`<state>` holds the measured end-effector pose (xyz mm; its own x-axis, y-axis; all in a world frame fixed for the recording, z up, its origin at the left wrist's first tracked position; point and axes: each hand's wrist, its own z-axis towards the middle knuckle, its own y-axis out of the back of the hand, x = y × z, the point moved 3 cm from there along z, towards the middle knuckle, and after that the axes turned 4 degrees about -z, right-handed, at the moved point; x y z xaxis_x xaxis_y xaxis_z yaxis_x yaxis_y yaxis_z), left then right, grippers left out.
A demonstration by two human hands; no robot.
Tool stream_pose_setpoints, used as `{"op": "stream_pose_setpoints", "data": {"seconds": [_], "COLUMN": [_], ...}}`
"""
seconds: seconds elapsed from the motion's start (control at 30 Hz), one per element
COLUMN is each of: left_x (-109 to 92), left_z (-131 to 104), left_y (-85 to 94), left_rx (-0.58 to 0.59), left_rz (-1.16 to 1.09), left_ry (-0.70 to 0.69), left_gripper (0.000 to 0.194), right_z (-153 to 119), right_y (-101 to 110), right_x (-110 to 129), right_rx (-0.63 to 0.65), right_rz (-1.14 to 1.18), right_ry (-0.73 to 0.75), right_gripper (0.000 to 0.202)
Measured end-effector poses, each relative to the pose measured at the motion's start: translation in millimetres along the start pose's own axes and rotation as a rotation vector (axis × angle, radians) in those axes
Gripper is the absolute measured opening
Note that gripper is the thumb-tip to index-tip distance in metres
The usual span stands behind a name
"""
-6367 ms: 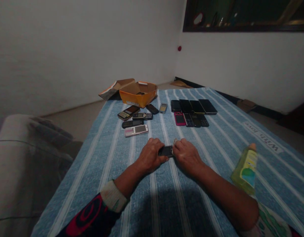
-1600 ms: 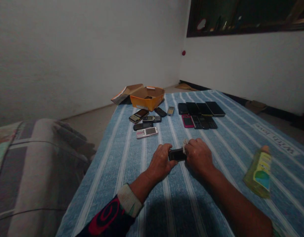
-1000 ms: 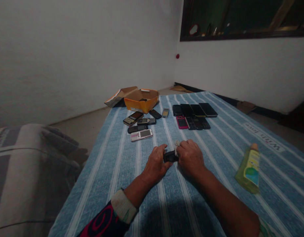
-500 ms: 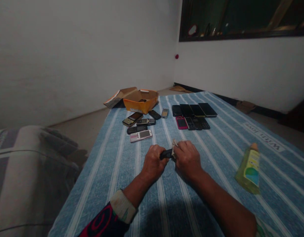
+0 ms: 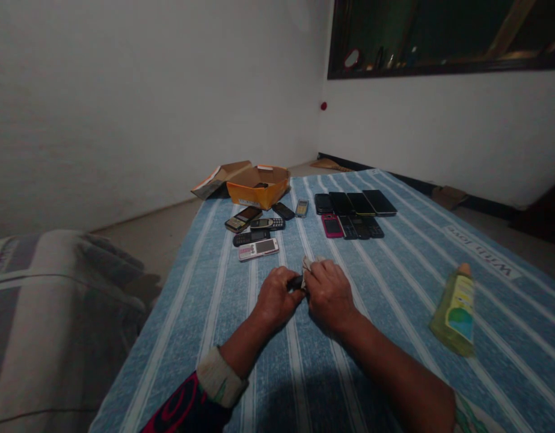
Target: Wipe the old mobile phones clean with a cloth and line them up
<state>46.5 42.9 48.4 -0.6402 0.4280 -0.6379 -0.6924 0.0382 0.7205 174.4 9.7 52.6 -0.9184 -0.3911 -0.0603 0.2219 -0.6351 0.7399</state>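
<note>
Centrally, in the lower middle of the frame, the left hand (image 5: pixel 276 299) grips one end of a small dark phone-like object (image 5: pixel 295 282), thumb and fingers bent around it. Right hand (image 5: pixel 329 294) closed, pinching a pale crumpled cloth (image 5: pixel 306 263) against the object's other end; most of the object hidden by fingers. Both are over a table (image 5: pixel 223 307) under blue-and-white striped fabric. Right of frame: clear yellow-green bottle (image 5: pixel 453 316), orange-toned cap, yellow, blue and green label. Beyond the hands, left of centre: white-and-pink keypad phone (image 5: pixel 258 249); behind it a loose group, including a black keypad phone (image 5: pixel 250 238), a dark phone with pale keys (image 5: pixel 267 224) and a small silvery-blue phone (image 5: pixel 302 208). Right of centre, two tidy rows: pink-framed phone (image 5: pixel 332 226) at left of the nearer row, flat dark phones (image 5: pixel 361 203) in the farther. Farther, upper middle: open orange cardboard box (image 5: pixel 252 195), contents mostly unreadable.
</note>
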Motion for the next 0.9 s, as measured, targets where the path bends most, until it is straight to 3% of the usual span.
{"op": "stream_pose_setpoints", "data": {"seconds": [0.07,0.23,0.5,0.8,0.9], "left_x": [0,2,5,5,6], "left_z": [0,1,-2,-3,-4], "left_y": [5.6,14.8,16.4,14.4,13.7], "left_rx": [0.056,0.177,0.129,0.160,0.151], "left_rz": [-0.060,-0.153,-0.140,-0.044,-0.059], "left_ry": [-0.013,-0.071,-0.125,-0.129,-0.129], "left_gripper": [0.002,0.011,0.023,0.009,0.008], "right_z": [-1,0,2,1,0], "right_y": [1,4,3,2,1], "right_x": [-2,3,28,-24,-23], "right_rx": [0.005,-0.006,-0.040,0.006,0.005], "right_rz": [0.009,0.018,0.089,-0.004,-0.021], "right_ry": [0.003,0.005,0.072,-0.064,-0.080], "right_gripper": [0.017,0.015,0.020,0.017,0.019]}}
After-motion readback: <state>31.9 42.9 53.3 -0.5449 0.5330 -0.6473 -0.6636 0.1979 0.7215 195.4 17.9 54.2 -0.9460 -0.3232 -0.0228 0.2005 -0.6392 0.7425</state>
